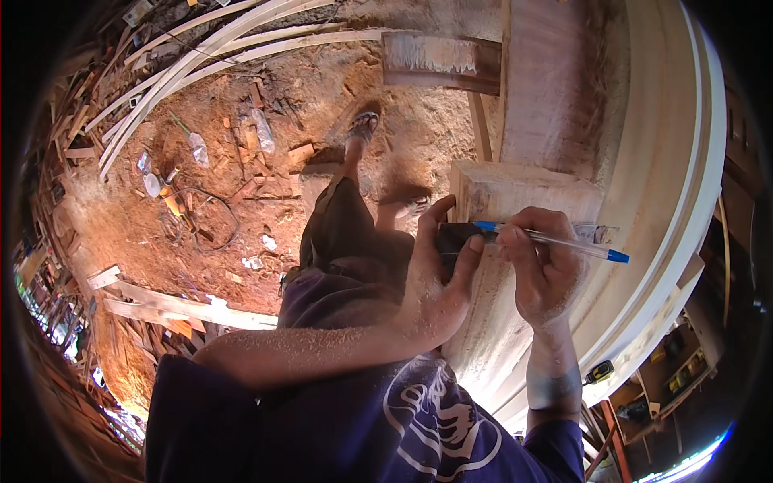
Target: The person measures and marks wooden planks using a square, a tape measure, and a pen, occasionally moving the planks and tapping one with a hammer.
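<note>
My left hand (444,271) is closed around a small dark block-like object (459,235), thumb and fingers on either side of it, at the edge of a squared wooden beam (525,187). In my right hand (543,265) is a clear ballpoint pen (580,243) with blue ends, lying across the beam; one blue end touches or overlaps the dark object. A narrow greyish strip (598,233) lies on the wood beyond my right fingers; whether it joins the dark object is hidden. Sawdust covers both hands and my left forearm.
A long curved, layered wooden piece (658,181) runs down the right side, with a yellow and black tool (599,372) near its lower end. An orange power tool (172,202) with a cord lies on the ground at left, among wood scraps and plastic bottles. Curved strips (199,60) lie behind.
</note>
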A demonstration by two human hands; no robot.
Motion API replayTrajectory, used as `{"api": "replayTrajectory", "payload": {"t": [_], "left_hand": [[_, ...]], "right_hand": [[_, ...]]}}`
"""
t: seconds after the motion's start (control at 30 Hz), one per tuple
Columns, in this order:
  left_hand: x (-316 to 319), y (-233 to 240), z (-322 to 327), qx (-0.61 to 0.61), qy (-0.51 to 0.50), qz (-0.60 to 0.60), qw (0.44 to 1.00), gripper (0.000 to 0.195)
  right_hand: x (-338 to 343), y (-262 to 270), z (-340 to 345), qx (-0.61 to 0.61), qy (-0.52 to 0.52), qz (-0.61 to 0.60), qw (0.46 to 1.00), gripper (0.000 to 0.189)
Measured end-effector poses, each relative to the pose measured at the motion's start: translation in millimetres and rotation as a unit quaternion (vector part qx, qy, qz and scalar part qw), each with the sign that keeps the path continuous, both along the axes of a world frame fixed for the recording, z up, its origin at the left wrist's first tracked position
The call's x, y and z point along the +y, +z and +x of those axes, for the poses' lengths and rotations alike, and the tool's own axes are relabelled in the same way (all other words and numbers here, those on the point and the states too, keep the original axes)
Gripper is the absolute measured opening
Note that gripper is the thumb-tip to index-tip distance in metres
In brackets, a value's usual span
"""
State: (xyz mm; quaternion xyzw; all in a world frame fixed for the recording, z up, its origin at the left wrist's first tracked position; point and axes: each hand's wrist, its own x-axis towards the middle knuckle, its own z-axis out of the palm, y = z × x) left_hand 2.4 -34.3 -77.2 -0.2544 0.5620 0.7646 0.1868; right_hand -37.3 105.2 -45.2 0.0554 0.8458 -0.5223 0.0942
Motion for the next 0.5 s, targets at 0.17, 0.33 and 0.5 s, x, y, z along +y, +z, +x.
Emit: {"api": "replayTrajectory", "payload": {"t": [0.17, 0.33, 0.5], "left_hand": [[-2.5, 1.8, 0.8, -0.017, -0.012, 0.018, 1.0, 0.054], [-6.2, 3.2, 1.7, -0.03, -0.02, 0.036, 0.999, 0.059], [-9.2, 0.0, 5.6, -0.016, -0.056, 0.011, 0.998, 0.064]], "right_hand": [[0.8, 4.2, -0.3, -0.015, -0.024, -0.032, 0.999, 0.008], [-2.1, 6.7, 0.4, -0.026, -0.088, -0.104, 0.99, 0.007], [-0.2, 4.3, -0.7, -0.04, -0.098, -0.109, 0.988, 0.01]]}}
